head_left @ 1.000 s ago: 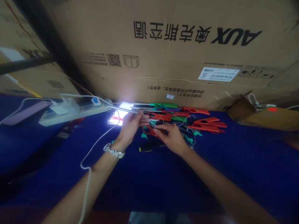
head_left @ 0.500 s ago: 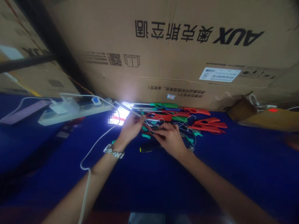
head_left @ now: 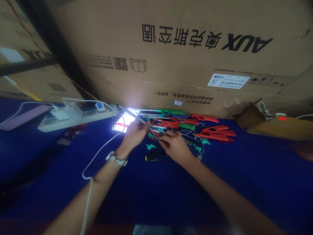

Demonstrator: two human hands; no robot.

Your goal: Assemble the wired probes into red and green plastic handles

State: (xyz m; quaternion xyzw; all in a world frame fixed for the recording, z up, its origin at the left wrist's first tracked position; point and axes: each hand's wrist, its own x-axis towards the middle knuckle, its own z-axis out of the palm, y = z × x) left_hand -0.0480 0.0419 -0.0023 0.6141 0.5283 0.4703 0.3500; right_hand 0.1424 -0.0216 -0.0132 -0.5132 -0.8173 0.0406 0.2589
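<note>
My left hand (head_left: pixel 134 135) is closed around a long-nosed lighter (head_left: pixel 134 115), whose grey metal barrel points up and left over a brightly lit phone screen (head_left: pixel 122 122). Thin wires loop out between my two hands. My right hand (head_left: pixel 176 147) has its fingers pinched at the near end of that lighter; the small part between the fingertips is hidden. Just beyond the hands lie red lighters (head_left: pixel 207 118) and a green lighter (head_left: pixel 173 111). Below the fingers are a small teal piece (head_left: pixel 151 147) and a black-and-yellow screwdriver handle (head_left: pixel 154 156).
A large cardboard box (head_left: pixel 181 58) forms the back wall. On the left are a white power strip (head_left: pixel 49 124) with plugs and a pink slab (head_left: pixel 24 117). A white cable (head_left: pixel 97 153) crosses my left forearm. More red lighters (head_left: pixel 217 133) lie on the blue cloth (head_left: pixel 156 195).
Both hands have shifted very slightly left in the picture, along with a small shift of the whole view. The grip of each hand looks the same.
</note>
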